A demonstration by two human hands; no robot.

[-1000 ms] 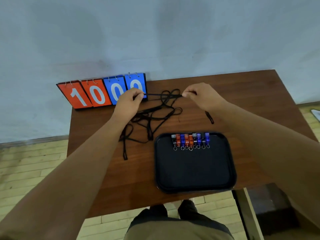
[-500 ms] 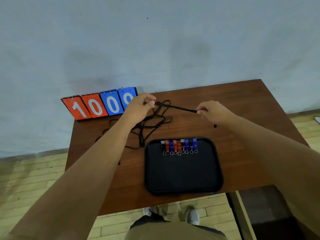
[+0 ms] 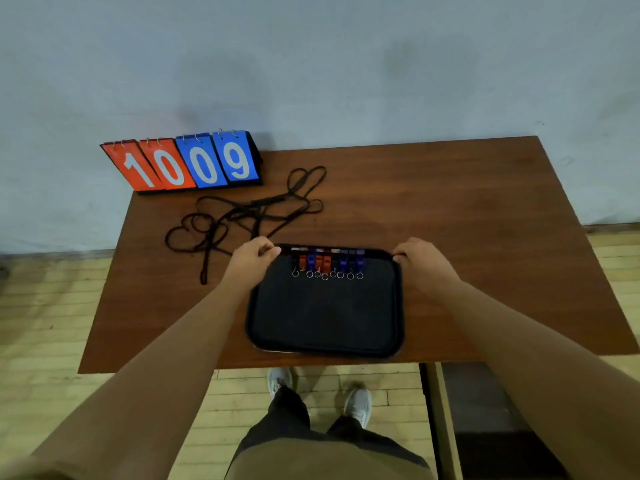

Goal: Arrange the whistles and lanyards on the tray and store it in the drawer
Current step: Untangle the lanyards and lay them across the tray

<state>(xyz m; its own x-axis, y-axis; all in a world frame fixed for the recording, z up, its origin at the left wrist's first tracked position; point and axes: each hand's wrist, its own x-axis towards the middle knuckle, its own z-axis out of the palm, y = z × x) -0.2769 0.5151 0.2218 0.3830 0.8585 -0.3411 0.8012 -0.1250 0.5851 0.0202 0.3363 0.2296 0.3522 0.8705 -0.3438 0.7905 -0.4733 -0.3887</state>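
L hand (image 3: 251,263) & R hand (image 3: 420,263) fingers grip far corners of black plastic tray (image 3: 325,317), prob. to shift it toward tangled black lanyards (image 3: 242,216).

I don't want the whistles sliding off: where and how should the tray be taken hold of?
Grip the tray by its raised rim, left hand from the left side, right hand from the right: it is wide and flat, with whistles lined along its far edge.

Left hand (image 3: 254,261) gripped far-left corner of black rectangular plastic tray (image 3: 325,353) | right hand (image 3: 420,263) gripped far-right corner | your arms were stretched forward
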